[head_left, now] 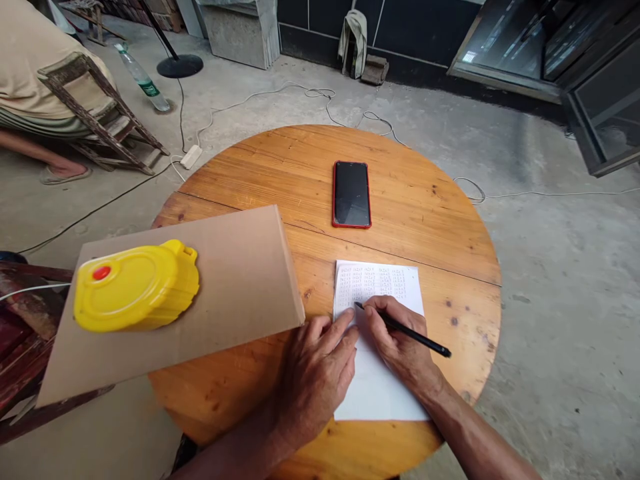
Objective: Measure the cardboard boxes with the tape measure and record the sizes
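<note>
A black smartphone in a red case (352,194) lies face up on the round wooden table (425,200), toward its far edge. A flat brown cardboard sheet (240,280) overhangs the table's left edge, and a yellow plastic container with a red button (136,287) rests on it. On the concrete floor beyond the table, a clear plastic bottle (143,79) stands near a weathered wooden chair (100,113), and white cables (280,90) trail across.

phone (352,194) behind paper (380,387), cardboard (240,280) left
</note>
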The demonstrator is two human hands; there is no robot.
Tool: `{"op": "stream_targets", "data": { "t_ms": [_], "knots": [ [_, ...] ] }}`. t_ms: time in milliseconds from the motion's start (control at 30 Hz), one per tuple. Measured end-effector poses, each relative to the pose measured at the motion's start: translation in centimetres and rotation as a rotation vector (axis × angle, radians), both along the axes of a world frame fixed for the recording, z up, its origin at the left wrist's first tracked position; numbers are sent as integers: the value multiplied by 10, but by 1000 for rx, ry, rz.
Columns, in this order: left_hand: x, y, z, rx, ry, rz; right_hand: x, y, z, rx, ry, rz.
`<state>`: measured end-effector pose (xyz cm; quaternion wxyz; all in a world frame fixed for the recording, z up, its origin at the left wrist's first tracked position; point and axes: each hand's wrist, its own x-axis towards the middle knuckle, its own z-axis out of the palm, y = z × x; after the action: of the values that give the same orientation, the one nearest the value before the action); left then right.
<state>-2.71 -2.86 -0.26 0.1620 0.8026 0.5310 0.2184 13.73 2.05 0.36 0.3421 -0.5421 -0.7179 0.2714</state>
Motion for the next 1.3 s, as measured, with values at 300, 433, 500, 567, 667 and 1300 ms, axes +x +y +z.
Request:
{"op": "stream_targets", "data": {
  "t_ms": [300,433,500,567,667,1300],
  "knots": [
    [0,-1,0,-12,0,-1,0,-1,1,4,-18,4],
    [1,0,1,-14,-4,4,1,-1,1,8,-15,14],
    [1,0,2,-19,-4,7,2,-1,1,0,-12,17],
    [1,1,2,-18,-3,8,2,-1,2,-8,-2,20],
    [1,0,2,-6,-2,10,3,-1,1,-10,10,13],
    [1,1,3,11,17,0,3,-3,1,-37,15,-60]
  ]
}}
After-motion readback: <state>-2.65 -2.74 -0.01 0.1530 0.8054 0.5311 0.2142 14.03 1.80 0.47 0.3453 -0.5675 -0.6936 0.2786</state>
